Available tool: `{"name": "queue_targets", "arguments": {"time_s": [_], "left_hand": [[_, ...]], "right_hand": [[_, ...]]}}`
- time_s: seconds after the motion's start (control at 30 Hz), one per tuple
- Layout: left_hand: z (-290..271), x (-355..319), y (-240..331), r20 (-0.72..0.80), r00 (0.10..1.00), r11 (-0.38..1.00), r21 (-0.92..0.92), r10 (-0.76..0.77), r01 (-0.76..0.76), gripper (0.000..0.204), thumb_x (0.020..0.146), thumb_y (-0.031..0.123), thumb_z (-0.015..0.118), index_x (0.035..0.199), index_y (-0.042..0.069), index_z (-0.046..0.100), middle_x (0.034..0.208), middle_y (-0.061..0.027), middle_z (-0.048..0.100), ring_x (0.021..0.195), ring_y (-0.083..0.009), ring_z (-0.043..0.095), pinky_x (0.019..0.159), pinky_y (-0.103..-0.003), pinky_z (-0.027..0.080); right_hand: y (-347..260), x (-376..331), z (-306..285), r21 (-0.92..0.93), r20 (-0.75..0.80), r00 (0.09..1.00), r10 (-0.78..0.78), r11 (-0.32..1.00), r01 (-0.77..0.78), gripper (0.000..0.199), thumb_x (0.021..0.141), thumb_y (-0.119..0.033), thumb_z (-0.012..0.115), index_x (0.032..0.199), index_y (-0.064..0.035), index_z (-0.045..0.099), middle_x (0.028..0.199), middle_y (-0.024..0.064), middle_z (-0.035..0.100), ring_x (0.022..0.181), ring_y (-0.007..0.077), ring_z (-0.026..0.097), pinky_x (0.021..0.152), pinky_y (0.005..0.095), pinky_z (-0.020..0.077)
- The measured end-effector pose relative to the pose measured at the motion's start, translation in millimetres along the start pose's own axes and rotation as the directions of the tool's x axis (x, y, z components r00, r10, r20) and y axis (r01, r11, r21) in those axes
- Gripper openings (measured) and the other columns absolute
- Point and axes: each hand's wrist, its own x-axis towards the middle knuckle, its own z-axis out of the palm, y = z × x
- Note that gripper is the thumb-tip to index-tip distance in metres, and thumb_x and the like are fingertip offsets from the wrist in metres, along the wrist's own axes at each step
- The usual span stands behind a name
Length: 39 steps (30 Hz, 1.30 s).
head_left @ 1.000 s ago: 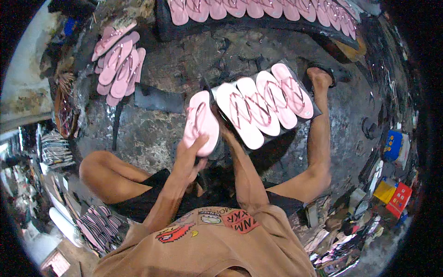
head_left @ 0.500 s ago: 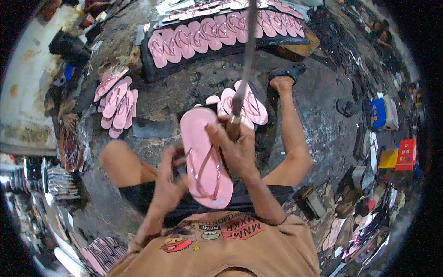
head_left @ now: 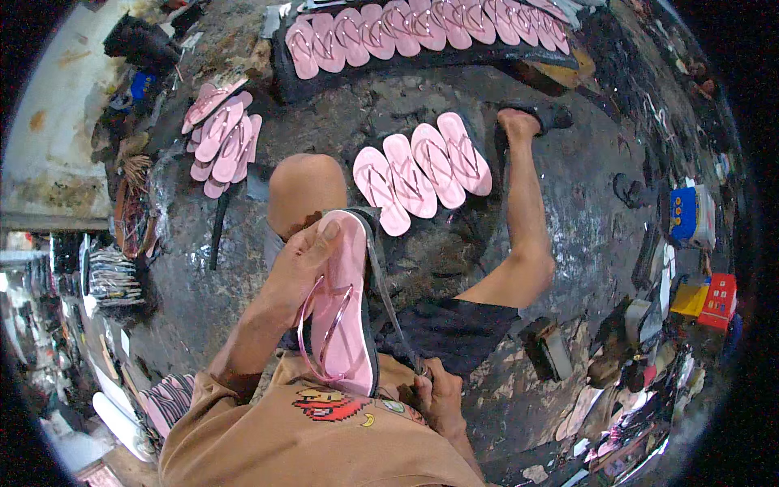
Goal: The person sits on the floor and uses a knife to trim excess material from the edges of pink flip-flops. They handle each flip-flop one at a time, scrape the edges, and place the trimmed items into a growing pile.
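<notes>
My left hand (head_left: 302,264) is closed around one end of a pink flip-flop (head_left: 347,304), thumb on top of the footbed. The shoe is held in front of my shirt, its glossy pink straps facing left and up. A dark layer shows along the sole's right side. Low on the right, my right hand (head_left: 442,398) is closed on a long, thin-bladed knife (head_left: 395,318); its handle is mostly covered by my fingers. The blade slants up and left to the sole's right edge near the far end; whether it is cutting in, I cannot tell.
Several pink flip-flops (head_left: 438,166) lie side by side on the dark floor ahead. A longer row (head_left: 389,32) sits on a dark board at the back. Another pile (head_left: 225,138) is at the left. A blue-and-white box (head_left: 691,215) and a red box (head_left: 717,302) stand at far right.
The knife has swung down from pointing upward to beside the sole's edge. My left hand now grips the flip-flop's far end, my right hand has left the shoe, and my left knee is raised.
</notes>
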Motion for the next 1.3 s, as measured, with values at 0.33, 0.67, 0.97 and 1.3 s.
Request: {"name": "queue_targets", "arguments": {"time_s": [0.33,0.67,0.97,1.3], "left_hand": [[26,2,31,0.093,0.995,0.966,0.259,-0.044,0.019,0.051,0.094,0.029,0.073,0.132,0.005,0.05,0.122,-0.0075,0.061,0.111,-0.0179,0.06,0.083,-0.036,0.058],[30,23,39,0.012,0.994,0.927,0.362,-0.106,0.094,0.06,0.091,0.031,0.076,0.134,0.001,0.048,0.116,-0.0071,0.063,0.105,-0.0141,0.06,0.089,-0.032,0.053],[36,55,62,-0.318,0.829,0.805,-0.245,0.459,-0.54,0.049,0.092,0.022,0.074,0.13,0.002,0.053,0.112,-0.0045,0.066,0.104,-0.0186,0.063,0.089,-0.031,0.052],[80,36,27,-0.016,0.967,0.724,-0.66,0.256,-0.202,0.03,0.097,0.017,0.066,0.125,0.006,0.063,0.125,-0.0064,0.068,0.116,-0.0192,0.065,0.097,-0.035,0.056]], "right_hand": [[-51,148,-80,-0.22,0.164,0.985,-0.053,0.971,0.089,0.036,0.1,-0.042,0.056,0.099,-0.0058,0.057,0.075,0.0195,0.065,0.068,0.0447,0.064,0.06,0.0521,0.0497],[-108,265,-103,-0.198,0.54,0.827,-0.154,0.932,0.303,0.055,0.102,-0.052,0.045,0.103,-0.0024,0.07,0.086,0.0248,0.07,0.083,0.0446,0.068,0.077,0.0527,0.0529],[18,239,-49,0.357,-0.253,0.967,-0.024,0.927,0.117,0.043,0.107,-0.039,0.039,0.103,-0.0016,0.06,0.067,0.0016,0.051,0.058,0.0138,0.048,0.056,0.0315,0.0412],[-2,71,-10,0.109,-0.328,0.939,-0.104,0.983,0.147,0.04,0.103,-0.044,0.05,0.094,-0.0065,0.059,0.066,0.0106,0.054,0.053,0.0248,0.057,0.049,0.0371,0.0435]]}}
